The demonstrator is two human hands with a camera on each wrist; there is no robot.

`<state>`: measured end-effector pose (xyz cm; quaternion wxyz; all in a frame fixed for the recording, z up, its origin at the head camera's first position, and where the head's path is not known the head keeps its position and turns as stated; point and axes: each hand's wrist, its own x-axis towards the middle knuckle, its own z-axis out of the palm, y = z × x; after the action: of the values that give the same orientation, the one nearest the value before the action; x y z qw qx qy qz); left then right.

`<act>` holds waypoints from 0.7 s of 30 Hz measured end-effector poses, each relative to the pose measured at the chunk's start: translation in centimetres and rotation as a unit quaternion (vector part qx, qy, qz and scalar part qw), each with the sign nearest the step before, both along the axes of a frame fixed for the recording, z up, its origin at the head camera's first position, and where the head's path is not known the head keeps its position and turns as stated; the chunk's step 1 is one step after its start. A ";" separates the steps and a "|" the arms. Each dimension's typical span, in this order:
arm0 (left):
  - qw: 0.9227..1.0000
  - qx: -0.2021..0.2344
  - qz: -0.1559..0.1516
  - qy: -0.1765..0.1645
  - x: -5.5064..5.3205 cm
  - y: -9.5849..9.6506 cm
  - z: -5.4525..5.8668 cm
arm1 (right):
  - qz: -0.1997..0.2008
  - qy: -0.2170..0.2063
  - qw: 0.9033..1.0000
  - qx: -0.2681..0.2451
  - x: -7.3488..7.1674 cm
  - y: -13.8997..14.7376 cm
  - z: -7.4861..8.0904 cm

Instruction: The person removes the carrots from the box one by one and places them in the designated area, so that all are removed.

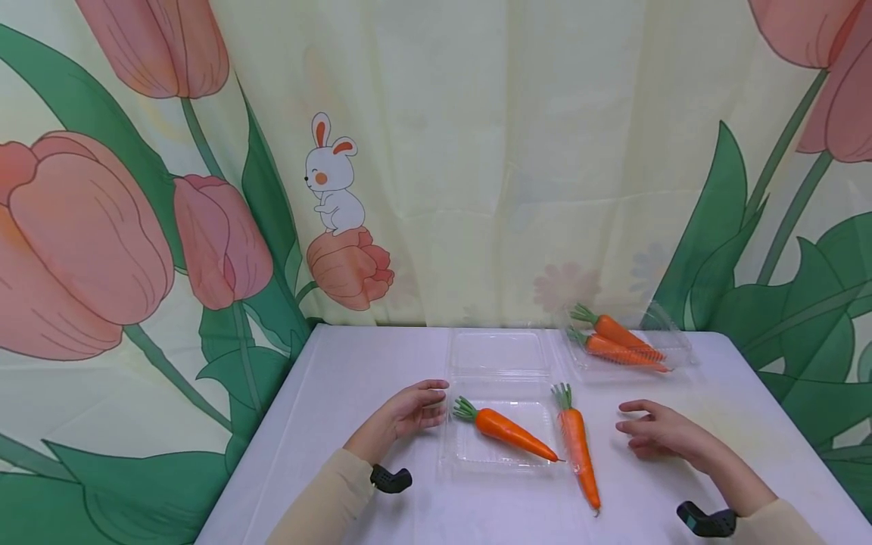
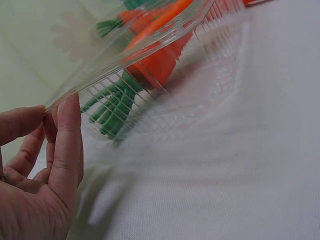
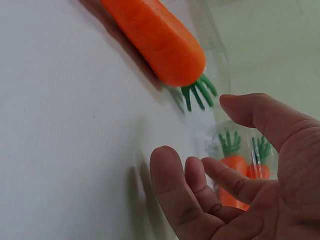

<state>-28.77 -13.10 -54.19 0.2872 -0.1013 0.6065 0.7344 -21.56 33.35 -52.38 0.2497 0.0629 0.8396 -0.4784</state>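
An open clear plastic clamshell box point(image 1: 466, 463) lies with one carrot point(image 1: 507, 433) in its near half; the carrot's green top points back left. At the box's left side my left hand point(image 1: 412, 412) pinches the rim between thumb and fingers, as the left wrist view shows. A second carrot point(image 1: 577, 454) lies along the box's right side, its tip toward me. To the right of that carrot, my right hand point(image 1: 664, 433) holds nothing, its fingers loosely bent and thumb apart in the right wrist view.
Behind and to the right, another clear plastic box point(image 1: 681, 344) contains two carrots point(image 1: 616, 333). The open box's lid half point(image 1: 497, 352) lies toward the back. A white cloth covers the table point(image 1: 368, 356), and a tulip-printed curtain point(image 1: 450, 151) hangs behind it.
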 end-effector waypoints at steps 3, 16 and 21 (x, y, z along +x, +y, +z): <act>1.000 0.002 -0.003 0.000 0.0 -0.1 0.0 | 0.001 0.008 1.000 -0.002 -0.1 -0.9 0.1; 1.000 0.001 -0.007 -0.002 0.0 0.0 0.0 | -0.016 0.060 0.996 0.066 -0.9 -6.6 -0.3; 1.000 -0.003 -0.001 -0.005 -0.1 0.0 -0.2 | -0.026 0.069 0.992 0.100 -1.1 -6.5 -0.3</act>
<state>-28.90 -13.15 -54.38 0.2902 -0.1050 0.6075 0.7319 -22.69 26.84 -52.70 0.1712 0.0759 0.8965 -0.4016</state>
